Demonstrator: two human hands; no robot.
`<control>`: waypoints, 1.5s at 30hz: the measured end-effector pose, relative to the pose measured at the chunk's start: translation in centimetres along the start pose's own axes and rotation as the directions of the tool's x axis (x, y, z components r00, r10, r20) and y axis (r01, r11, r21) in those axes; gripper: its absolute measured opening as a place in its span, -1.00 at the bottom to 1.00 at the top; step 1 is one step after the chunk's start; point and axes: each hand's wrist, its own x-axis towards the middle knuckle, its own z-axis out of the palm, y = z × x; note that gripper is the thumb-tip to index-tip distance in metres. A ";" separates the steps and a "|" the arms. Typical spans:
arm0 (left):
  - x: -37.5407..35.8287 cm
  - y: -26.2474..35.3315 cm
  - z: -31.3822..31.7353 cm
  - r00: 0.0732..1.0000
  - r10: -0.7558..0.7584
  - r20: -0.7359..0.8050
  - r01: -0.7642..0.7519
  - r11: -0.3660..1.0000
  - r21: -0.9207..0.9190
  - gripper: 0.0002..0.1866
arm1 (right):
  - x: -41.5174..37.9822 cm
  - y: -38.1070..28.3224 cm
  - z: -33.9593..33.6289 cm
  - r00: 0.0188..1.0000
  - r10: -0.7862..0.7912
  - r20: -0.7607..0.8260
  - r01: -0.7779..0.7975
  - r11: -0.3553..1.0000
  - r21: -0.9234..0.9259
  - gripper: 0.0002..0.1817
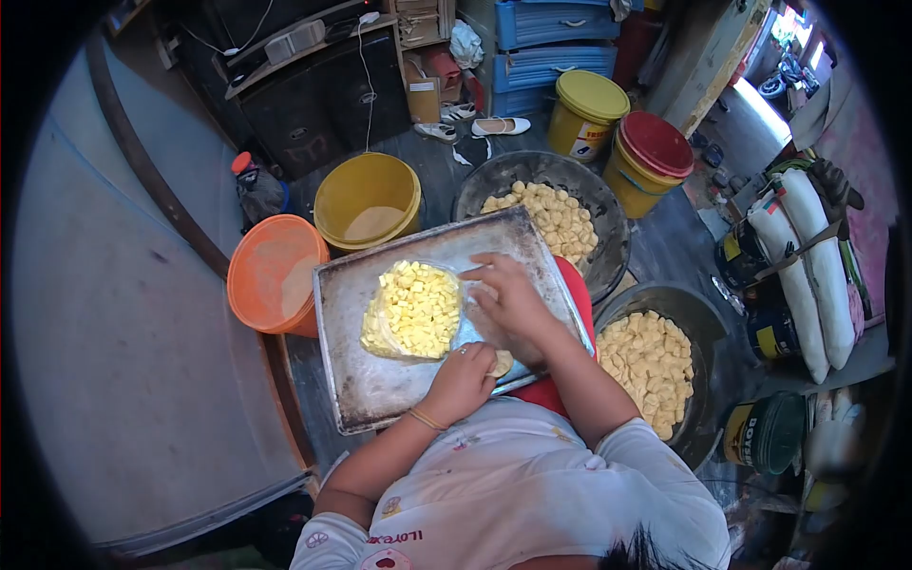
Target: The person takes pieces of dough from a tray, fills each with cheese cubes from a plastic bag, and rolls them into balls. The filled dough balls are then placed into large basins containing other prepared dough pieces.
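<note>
A metal tray (356, 394) lies tilted across the lap, with a clear plastic bag of yellow cubes (415, 311) on its middle. My left hand (463, 382) is at the tray's near edge, its fingers curled against a flat pale dough piece (501, 363). Over the tray, right of the bag, my right hand (506, 296) has its fingers spread with nothing in them. Dough lumps (554, 220) fill part of a dark basin behind the tray, and more dough pieces (646, 366) lie in a second basin at the right.
An orange bucket (249, 275) and a yellow bucket (332, 195), both with powder inside, stand left of and behind the tray. Lidded buckets (575, 119) are at the back. White sacks (790, 275) and a dark green bucket (781, 432) stand at the right.
</note>
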 end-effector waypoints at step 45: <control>-4.4 1.1 -4.0 0.826 -0.415 -0.382 -0.061 0.609 -0.791 -0.52 | -1.4 -6.5 0.8 0.997 0.075 0.024 -0.078 0.899 0.432 -0.76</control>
